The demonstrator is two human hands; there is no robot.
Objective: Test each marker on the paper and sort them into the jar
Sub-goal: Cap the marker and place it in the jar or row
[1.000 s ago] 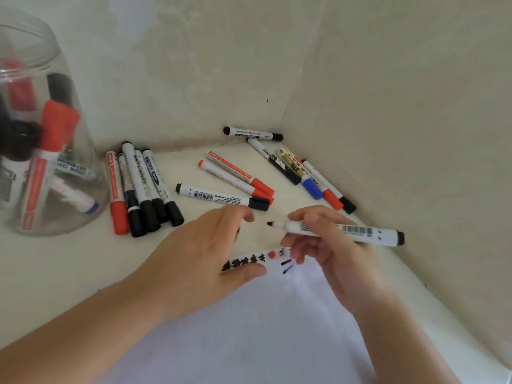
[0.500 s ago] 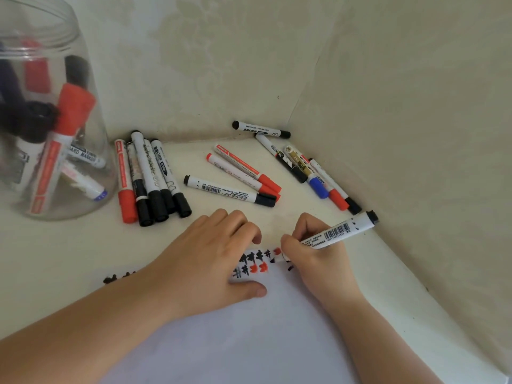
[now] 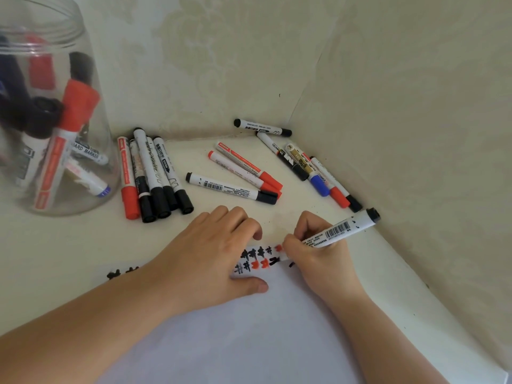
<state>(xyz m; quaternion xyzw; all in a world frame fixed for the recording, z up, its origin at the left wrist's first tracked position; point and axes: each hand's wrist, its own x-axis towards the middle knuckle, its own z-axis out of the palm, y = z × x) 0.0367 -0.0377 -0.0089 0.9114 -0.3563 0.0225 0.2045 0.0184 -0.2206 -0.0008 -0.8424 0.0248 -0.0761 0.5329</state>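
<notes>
Since the earlier frame, fresh black strokes join the marks on the paper (image 3: 249, 336). Right hand (image 3: 318, 256) pinches one marker (image 3: 343, 228), tip down at centre. Left hand (image 3: 210, 256) lies flat, fingers relaxed. Twelve markers lie loose above; jar (image 3: 83, 79) stands upper left.

Fourteen loose markers (image 3: 232, 189); one jar (image 3: 91, 112) — perhaps seven inside.

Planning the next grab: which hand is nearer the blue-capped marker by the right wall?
Right. The right hand lies just below the blue-capped marker; the left hand rests on the paper, farther left.
</notes>
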